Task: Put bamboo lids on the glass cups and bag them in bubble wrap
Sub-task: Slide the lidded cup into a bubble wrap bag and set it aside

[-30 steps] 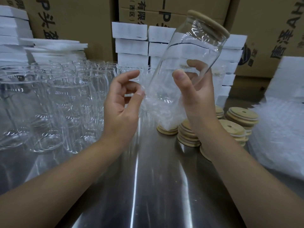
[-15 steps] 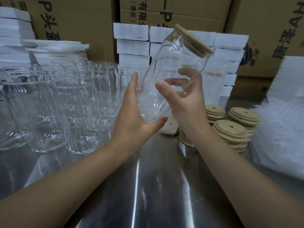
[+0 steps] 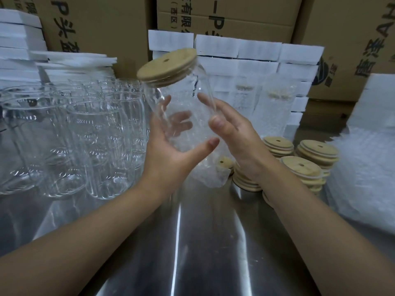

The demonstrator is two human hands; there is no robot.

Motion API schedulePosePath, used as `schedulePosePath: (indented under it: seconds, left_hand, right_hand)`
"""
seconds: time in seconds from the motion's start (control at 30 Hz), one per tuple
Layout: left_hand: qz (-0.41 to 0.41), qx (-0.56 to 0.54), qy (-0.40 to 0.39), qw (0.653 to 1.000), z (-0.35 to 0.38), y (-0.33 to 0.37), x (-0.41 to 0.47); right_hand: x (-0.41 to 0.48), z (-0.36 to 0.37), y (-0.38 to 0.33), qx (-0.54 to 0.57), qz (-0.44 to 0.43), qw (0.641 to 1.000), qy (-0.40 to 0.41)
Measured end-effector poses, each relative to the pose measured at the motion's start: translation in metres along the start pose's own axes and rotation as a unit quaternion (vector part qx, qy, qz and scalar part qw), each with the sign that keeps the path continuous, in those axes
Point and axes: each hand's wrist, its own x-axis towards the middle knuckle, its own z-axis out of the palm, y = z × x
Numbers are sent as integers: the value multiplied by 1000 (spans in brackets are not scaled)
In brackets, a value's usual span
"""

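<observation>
We have the glass cup (image 3: 183, 116) tilted between the hands, its bamboo lid (image 3: 166, 67) on and leaning left. Our left hand (image 3: 168, 159) cradles the base, with the thumb across the front and the fingers spread behind the glass. The right hand (image 3: 237, 137) lies nearly flat against the cup's right side, fingers straight, gripping nothing. The bubble-wrap bag (image 3: 208, 174) hangs slack below, between the wrists; how far it covers the cup we cannot tell. We judge it best to let the left hand carry the weight and smooth the wrap upward with the right — and mind the lid, which could slip at this tilt
</observation>
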Motion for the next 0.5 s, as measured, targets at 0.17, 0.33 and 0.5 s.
schedulePosePath:
  seconds: [0.17,0.33,0.5]
  left_hand:
    - [6,-7,-4,1000,-2,1,3]
    - [-13,-7,-8,1000,-4,2,3]
    - [-41,-25,-16,999,-5,2,4]
  right_hand:
    - [0,-1,3,0,16,1000,-19]
    - [0,-10,6,-28,21,995,-90]
    - [-1,-7,11,-45,57,991,-111]
